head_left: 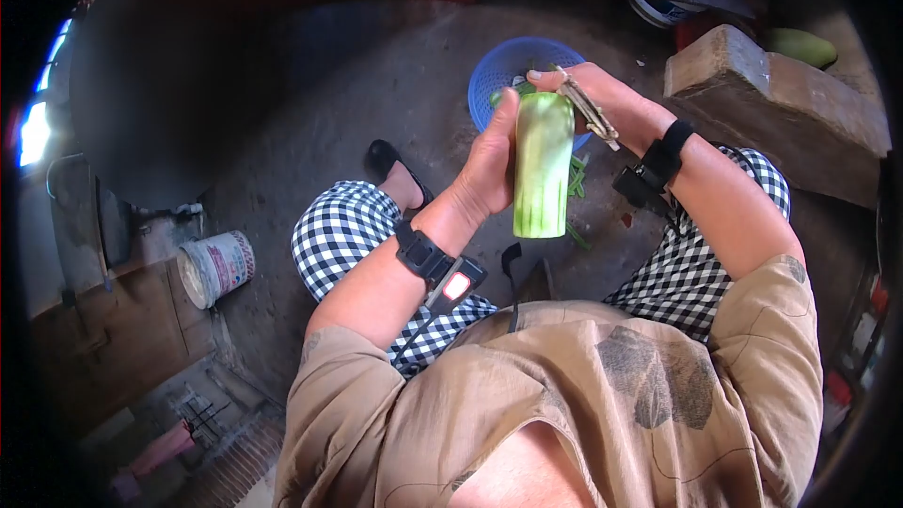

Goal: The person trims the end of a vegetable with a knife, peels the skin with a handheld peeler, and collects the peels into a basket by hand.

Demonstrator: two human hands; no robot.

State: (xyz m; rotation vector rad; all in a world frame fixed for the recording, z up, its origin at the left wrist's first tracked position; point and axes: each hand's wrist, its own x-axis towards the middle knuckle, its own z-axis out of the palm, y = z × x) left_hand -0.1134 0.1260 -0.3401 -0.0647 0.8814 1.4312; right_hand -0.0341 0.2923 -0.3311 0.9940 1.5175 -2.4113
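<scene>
A pale green, cylindrical gourd [543, 169], its skin pared in lengthwise strips, is held up in front of me over the floor. My left hand [491, 160] is closed around its left side, thumb pointing up along it. In my right hand [611, 99] is a peeler [588, 108] with a wooden, stick-like body, held at the gourd's far upper end. Just where its blade sits I cannot make out. Beneath both hands stands a blue plastic colander [487, 66] with some green pieces inside. Green peelings [576, 179] lie on the floor beside it.
To the right is a long brown block [752, 85], with another green gourd [800, 45] behind it. A white paint bucket [218, 268] stands at the left. My checked trouser legs [346, 230] flank the work. A dark blurred shape covers the upper left.
</scene>
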